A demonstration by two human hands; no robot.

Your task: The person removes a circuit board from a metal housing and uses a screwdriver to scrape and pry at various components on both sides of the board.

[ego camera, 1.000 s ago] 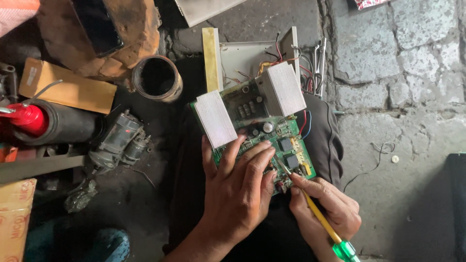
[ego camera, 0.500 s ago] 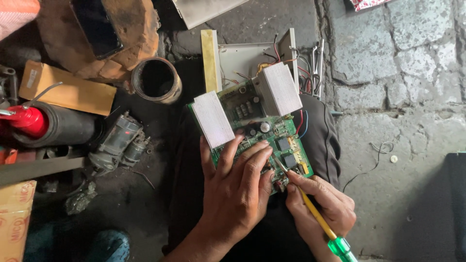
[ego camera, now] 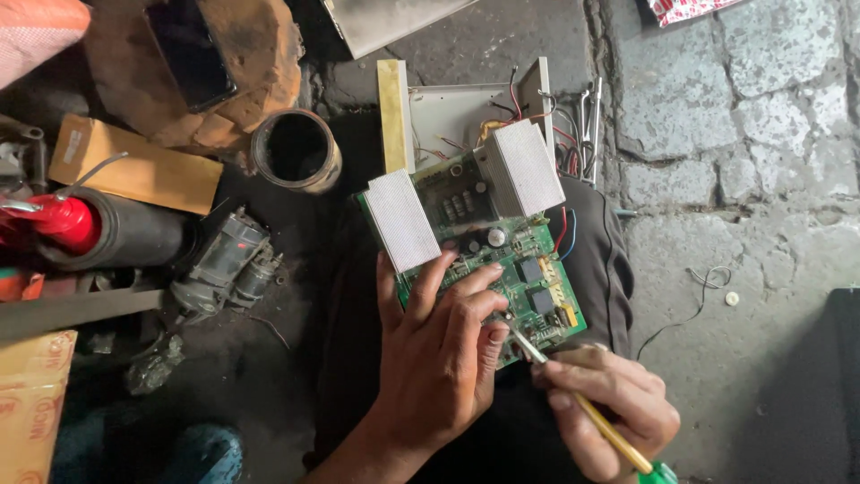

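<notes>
The green circuit board [ego camera: 502, 269] rests on the person's dark-clothed lap and serves as the landmark here. Compared with a second ago, the yellow-shafted screwdriver [ego camera: 587, 408] has drawn in from the board's near right corner: its metal tip now meets the near edge, just beside the left thumb. The board itself has barely shifted, so the work seems to have moved from approach to contact at one spot.

The left hand [ego camera: 443, 358] lies spread over the board's near left part, fingers wide and flat on the components, pinning it in place. The right hand [ego camera: 609, 408], below and right of the board, is closed narrowly around the screwdriver shaft; its green handle end shows at the frame's lower edge.

On the board's far half stand two ribbed aluminium heat sinks [ego camera: 403, 220], pale grey and finely finned, with black relays, a yellow block and a silvery capacitor top between and below them. Red, blue and black wires [ego camera: 564, 229] leave its right side. Beyond the board lies an open grey metal casing [ego camera: 448, 112]. To the board's left sit a rusty pipe section [ego camera: 296, 151], a greasy small motor [ego camera: 224, 264] and a red-capped black cylinder [ego camera: 98, 231]. Right of the board is cracked stone paving [ego camera: 743, 161].
</notes>
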